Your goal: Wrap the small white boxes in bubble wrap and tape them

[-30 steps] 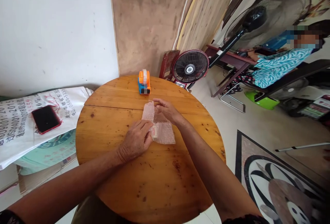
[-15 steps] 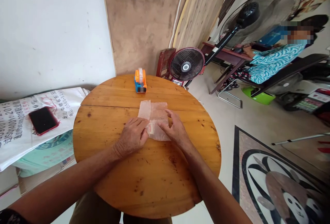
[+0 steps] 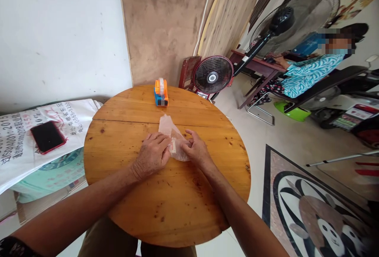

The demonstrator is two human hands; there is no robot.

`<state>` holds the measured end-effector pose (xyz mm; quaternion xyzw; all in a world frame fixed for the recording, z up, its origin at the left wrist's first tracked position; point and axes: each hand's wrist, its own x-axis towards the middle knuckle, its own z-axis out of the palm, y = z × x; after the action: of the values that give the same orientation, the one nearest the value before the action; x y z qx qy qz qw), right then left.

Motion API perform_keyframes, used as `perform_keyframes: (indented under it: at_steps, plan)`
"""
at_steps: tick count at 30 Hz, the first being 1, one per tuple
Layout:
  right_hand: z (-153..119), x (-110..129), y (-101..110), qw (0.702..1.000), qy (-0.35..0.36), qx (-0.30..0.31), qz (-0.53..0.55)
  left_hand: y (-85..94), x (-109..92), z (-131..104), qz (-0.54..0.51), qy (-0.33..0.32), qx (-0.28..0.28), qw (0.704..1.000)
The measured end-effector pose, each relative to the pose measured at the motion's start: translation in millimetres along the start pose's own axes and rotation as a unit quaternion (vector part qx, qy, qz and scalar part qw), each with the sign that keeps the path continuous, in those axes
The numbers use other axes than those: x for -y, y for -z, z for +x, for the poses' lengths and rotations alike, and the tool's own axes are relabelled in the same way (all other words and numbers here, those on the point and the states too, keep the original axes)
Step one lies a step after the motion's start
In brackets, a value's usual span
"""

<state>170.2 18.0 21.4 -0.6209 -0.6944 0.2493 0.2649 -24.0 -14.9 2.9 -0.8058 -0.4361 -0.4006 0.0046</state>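
A translucent sheet that looks like bubble wrap [image 3: 166, 124] lies on the round wooden table [image 3: 160, 205], its right side folded inward. A small pale rectangular piece [image 3: 173, 146] with reddish marks shows near the sheet's middle; its kind is unclear. My left hand [image 3: 154, 151] presses on the sheet's left part, fingers together and curled, their tips beside the small piece. On the other side my right hand [image 3: 197, 148] grips the folded edge with the thumb, its index finger raised. An orange and blue tape dispenser [image 3: 161, 92] with a roll of clear tape stands beyond the sheet.
A phone [image 3: 48, 137] lies on a white printed sack [image 3: 78, 117] to the left. Behind the table stands a small fan [image 3: 212, 76], with a large pedestal fan [image 3: 281, 20] farther right. A person [image 3: 314, 71] sits at a desk in the back right.
My right hand has moved slightly left and folded the right side of the bubble wrap inward. My left hand stays in place. The camera view has shifted slightly.
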Motion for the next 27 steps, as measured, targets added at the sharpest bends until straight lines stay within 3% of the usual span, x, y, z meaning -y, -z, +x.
perform_keyframes:
  at_steps: [4, 9, 15, 20, 23, 27]
  plan:
    - [-2, 14, -1, 0.999, 0.014, -0.014, 0.048, 2.7, 0, 0, 0.024, 0.012, 0.024, 0.999]
    - [0, 26, -11, 0.985, 0.018, 0.012, 0.172, 4.8, 1, 0, 0.030, 0.022, 0.028, 0.999]
    - [-1, 37, -16, 0.978, 0.004, 0.036, 0.206, 5.1, -2, 1, -0.002, 0.039, 0.015, 0.999]
    - [-14, 45, -6, 0.965, 0.000, 0.079, 0.250, 4.1, -3, 2, -0.077, 0.078, 0.025, 0.994]
    - [-23, 48, -3, 0.973, 0.034, 0.081, 0.213, 4.6, 0, 1, -0.138, 0.111, 0.024, 0.984]
    - [-31, 51, 1, 0.983, 0.074, 0.089, 0.141, 7.3, 2, -1, -0.280, 0.174, 0.021, 0.944]
